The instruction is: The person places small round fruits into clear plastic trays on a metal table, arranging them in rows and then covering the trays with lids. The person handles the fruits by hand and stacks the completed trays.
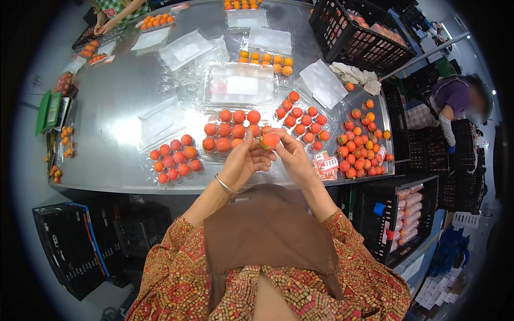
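Above the table's front edge, a red-orange persimmon (270,141) with a green calyx is pinched in the fingers of my right hand (295,154). My left hand (245,160) is just beside it, thumb raised and fingers loosely curled; whether its fingertips touch the fruit is unclear. Behind my hands is a clear plastic tray with rows of persimmons (223,129), its lid (241,84) folded back with a white pad. More persimmons sit in a tray on the left (175,159) and in another on the right (306,120).
Loose persimmons (359,150) are heaped at the right, beside printed cards (326,166). A black crate (359,36) and a cloth (355,76) lie farther back. Empty clear trays (192,72) are stacked mid-table. One person's hands (105,26) are at far left; another person (445,100) bends at right.
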`<action>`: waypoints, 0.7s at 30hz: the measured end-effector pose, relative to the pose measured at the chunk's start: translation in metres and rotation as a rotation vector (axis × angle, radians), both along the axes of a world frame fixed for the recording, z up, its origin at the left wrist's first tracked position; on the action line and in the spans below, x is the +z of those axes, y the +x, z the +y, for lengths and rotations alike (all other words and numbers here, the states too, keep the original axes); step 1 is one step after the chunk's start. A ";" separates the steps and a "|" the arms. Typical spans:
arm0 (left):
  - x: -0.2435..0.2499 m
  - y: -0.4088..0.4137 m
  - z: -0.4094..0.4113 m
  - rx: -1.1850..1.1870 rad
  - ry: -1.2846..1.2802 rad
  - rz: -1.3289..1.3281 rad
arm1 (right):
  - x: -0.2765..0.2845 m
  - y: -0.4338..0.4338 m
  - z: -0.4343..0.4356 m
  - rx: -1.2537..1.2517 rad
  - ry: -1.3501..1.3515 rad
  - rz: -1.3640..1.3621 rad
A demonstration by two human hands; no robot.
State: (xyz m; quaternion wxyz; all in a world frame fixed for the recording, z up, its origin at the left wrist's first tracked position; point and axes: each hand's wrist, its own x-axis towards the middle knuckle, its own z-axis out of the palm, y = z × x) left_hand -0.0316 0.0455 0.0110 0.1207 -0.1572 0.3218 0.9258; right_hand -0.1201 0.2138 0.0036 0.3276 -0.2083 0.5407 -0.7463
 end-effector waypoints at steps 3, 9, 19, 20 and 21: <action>-0.002 0.002 0.000 -0.002 0.037 -0.029 | -0.004 0.004 0.001 0.025 -0.080 -0.132; 0.002 0.006 0.005 0.029 0.191 -0.016 | -0.014 0.008 0.006 0.131 -0.142 -0.273; 0.004 0.009 0.009 0.081 0.006 0.121 | -0.003 0.006 0.007 0.044 -0.123 -0.197; 0.006 0.008 0.011 0.110 -0.104 0.150 | -0.002 0.004 0.007 0.003 -0.104 -0.175; 0.008 0.006 0.012 0.139 -0.214 0.177 | -0.001 0.003 0.007 -0.038 -0.085 -0.154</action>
